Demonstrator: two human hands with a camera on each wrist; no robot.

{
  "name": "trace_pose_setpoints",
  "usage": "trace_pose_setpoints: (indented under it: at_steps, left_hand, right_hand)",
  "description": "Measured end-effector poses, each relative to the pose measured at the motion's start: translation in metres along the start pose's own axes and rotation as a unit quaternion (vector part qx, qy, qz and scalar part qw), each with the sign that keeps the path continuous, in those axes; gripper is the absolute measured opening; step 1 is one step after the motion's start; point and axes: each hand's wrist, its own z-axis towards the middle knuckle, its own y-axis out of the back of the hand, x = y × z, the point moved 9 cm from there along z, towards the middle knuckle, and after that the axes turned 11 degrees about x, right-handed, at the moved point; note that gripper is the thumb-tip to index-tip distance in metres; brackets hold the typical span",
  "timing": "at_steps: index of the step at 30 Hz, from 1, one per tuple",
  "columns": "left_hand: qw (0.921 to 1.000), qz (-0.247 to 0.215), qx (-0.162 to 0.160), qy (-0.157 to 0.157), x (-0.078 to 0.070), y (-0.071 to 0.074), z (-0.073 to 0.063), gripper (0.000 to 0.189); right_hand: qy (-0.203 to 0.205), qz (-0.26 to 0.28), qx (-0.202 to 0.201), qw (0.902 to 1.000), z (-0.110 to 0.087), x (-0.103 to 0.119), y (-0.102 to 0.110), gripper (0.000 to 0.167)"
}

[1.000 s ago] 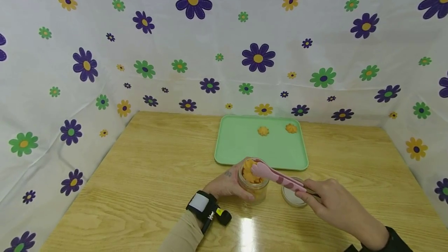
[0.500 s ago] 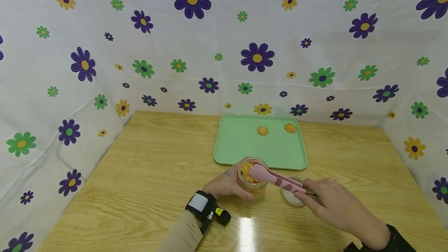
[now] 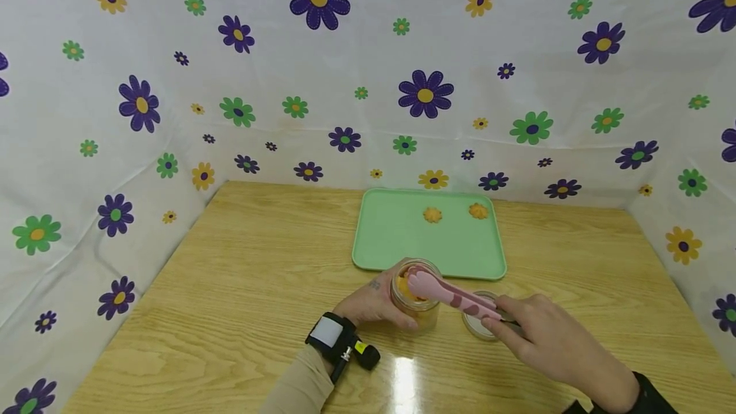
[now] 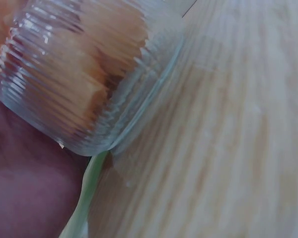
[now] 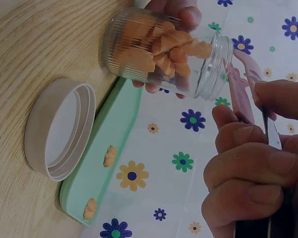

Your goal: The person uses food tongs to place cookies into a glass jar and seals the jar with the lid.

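Observation:
In the head view my left hand grips a ribbed glass jar by its side, thumb in front. Orange swirled cookies lie inside it, as the right wrist view shows. Pink tongs reach into the jar's mouth from the right, held in my right hand between thumb and fingers. Their two arms stand apart at the tips in the right wrist view, and I see no cookie clearly between them. A close look at the jar's lower part fills the left wrist view.
Behind the jar lies a green tray bearing two cookies, one near its middle and one at the far right corner. A pale round lid sits on the wooden table, partly under the tongs. Flowered cloth walls the table's back and sides.
The orange cookie seen high at the jar's mouth beside the tongs now sits lower inside. The tongs' tips have shifted slightly left; the left hand and jar stay put.

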Motion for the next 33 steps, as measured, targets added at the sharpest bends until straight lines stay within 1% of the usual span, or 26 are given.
trace_pose_setpoints:
  at_steps: [5, 12, 16, 20, 22, 24, 27, 29, 33]
  left_hand:
    - [0.9999, 0.01, 0.0, -0.004, -0.001, 0.001, 0.0, 0.095]
    - [0.9997, 0.018, -0.007, 0.013, 0.001, 0.002, -0.002, 0.099]
    - [0.9996, 0.02, -0.008, 0.021, 0.001, 0.001, -0.002, 0.096]
    - [0.9992, 0.024, -0.014, 0.03, 0.002, 0.001, -0.001, 0.097]
    - [0.9987, 0.03, -0.02, 0.036, 0.003, 0.003, -0.002, 0.099]
    - [0.9989, 0.027, -0.02, 0.033, 0.002, 0.003, -0.001, 0.099]
    - [0.9991, 0.031, -0.017, 0.025, 0.002, 0.003, 0.0, 0.097]
    - [0.9993, 0.032, -0.009, 0.015, 0.001, 0.001, 0.001, 0.095]
    - [0.9986, 0.052, -0.007, 0.009, -0.002, 0.003, 0.002, 0.095]
  right_hand:
    - [-0.006, -0.004, -0.005, 1.0, 0.0, 0.0, 0.0, 0.021]
    - [-0.028, -0.009, -0.034, 0.999, 0.001, -0.005, 0.004, 0.018]
    - [-0.02, -0.011, -0.045, 0.9987, 0.003, -0.005, 0.005, 0.017]
    - [-0.006, 0.009, -0.059, 0.9982, 0.005, -0.008, 0.009, 0.01]
    - [-0.001, 0.022, -0.07, 0.9973, 0.006, -0.011, 0.013, 0.012]
    - [0.003, 0.029, -0.085, 0.996, 0.008, -0.017, 0.017, 0.015]
    - [0.001, 0.023, -0.11, 0.9937, 0.009, -0.028, 0.024, 0.018]
    - [-0.001, 0.016, -0.126, 0.9919, 0.01, -0.036, 0.028, 0.021]
    - [-0.017, 0.003, -0.145, 0.9893, 0.012, -0.056, 0.033, 0.026]
